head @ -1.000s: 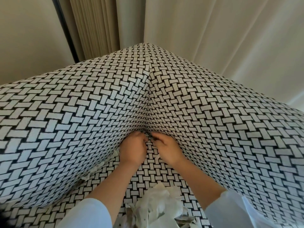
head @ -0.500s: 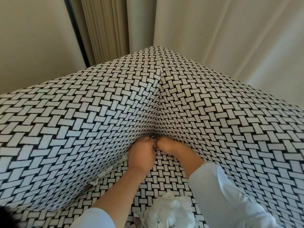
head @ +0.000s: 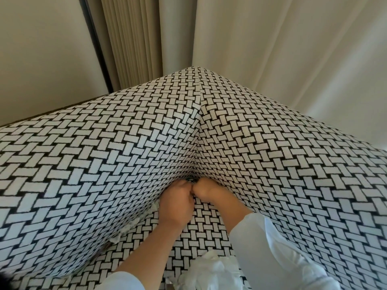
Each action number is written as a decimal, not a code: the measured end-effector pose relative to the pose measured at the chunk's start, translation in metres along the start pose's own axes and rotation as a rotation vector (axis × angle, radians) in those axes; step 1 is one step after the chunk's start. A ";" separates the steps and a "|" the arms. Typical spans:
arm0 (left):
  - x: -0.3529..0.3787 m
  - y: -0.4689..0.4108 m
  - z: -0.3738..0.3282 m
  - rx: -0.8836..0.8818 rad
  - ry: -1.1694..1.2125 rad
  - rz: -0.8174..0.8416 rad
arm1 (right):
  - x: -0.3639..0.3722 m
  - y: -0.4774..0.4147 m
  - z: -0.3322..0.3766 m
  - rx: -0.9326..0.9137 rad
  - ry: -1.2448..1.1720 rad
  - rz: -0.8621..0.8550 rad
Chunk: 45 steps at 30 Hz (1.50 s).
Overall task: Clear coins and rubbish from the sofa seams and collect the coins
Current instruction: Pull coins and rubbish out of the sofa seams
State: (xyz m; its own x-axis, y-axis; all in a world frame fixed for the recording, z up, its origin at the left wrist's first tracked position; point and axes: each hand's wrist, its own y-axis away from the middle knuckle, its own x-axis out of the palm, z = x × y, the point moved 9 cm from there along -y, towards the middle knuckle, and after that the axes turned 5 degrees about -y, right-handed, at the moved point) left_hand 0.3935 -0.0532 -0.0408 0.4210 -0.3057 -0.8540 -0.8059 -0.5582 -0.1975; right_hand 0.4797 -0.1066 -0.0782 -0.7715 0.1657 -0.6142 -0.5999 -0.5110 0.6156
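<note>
The sofa all round the fingers bears a black-and-white basket-weave pattern, the crumpled paper below them is white, the sleeves behind them are pale bluish white, and the curtains far above them are cream and beige.

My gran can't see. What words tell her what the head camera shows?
A person's left hand and right hand press together into the corner seam of a black-and-white patterned sofa, fingertips hidden. Nearby, crumpled white paper lies on the seat, white scraps poke from the left seam, and pale curtains hang behind.
</note>
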 end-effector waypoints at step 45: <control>0.002 -0.001 -0.001 0.008 -0.015 0.041 | 0.006 0.002 -0.014 0.050 -0.156 0.044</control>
State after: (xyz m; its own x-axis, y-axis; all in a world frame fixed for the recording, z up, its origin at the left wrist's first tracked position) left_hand 0.3958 -0.0540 -0.0417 0.3816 -0.3165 -0.8684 -0.8255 -0.5393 -0.1662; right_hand 0.4765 -0.1189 -0.0878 -0.8186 0.2752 -0.5041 -0.5714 -0.4791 0.6663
